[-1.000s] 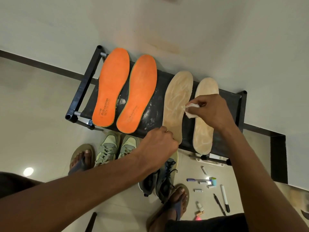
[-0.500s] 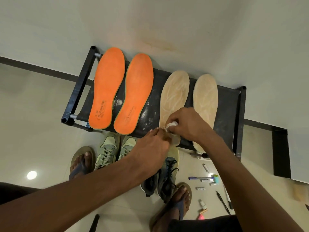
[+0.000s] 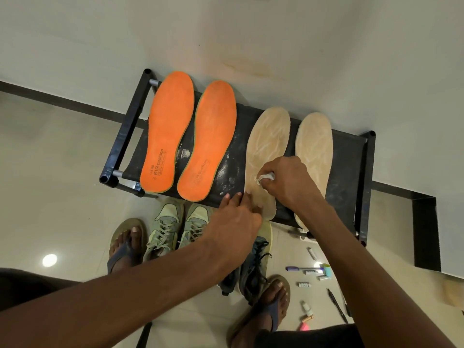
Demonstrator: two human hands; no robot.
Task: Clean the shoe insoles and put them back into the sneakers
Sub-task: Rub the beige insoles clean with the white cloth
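Four insoles lie side by side on a low black rack (image 3: 130,126) set against the wall: two orange insoles on the left, the far-left one (image 3: 167,136) and its partner (image 3: 208,144), and two beige insoles on the right, the inner one (image 3: 266,146) and the outer one (image 3: 315,144). The right hand (image 3: 288,182) has its fingers curled round a small white wipe (image 3: 266,177) and presses it onto the inner beige insole, a little nearer than its middle (pale smeared streaks show across that insole's surface). The left hand (image 3: 236,217) reaches in from the near left, its fingers fairly straight, their tips resting on the heel end of the same insole and gripping nothing. White dusty marks speckle the black rack surface between the orange and beige pairs.

On the floor just near the rack stands a pair of pale green sneakers (image 3: 175,227), and to their right a pair of dark sneakers (image 3: 253,270), partly hidden under the left forearm. The person's feet in sandals (image 3: 125,244) flank the shoes. At the near right, pens and small bottles (image 3: 308,272) are scattered on the tiles.
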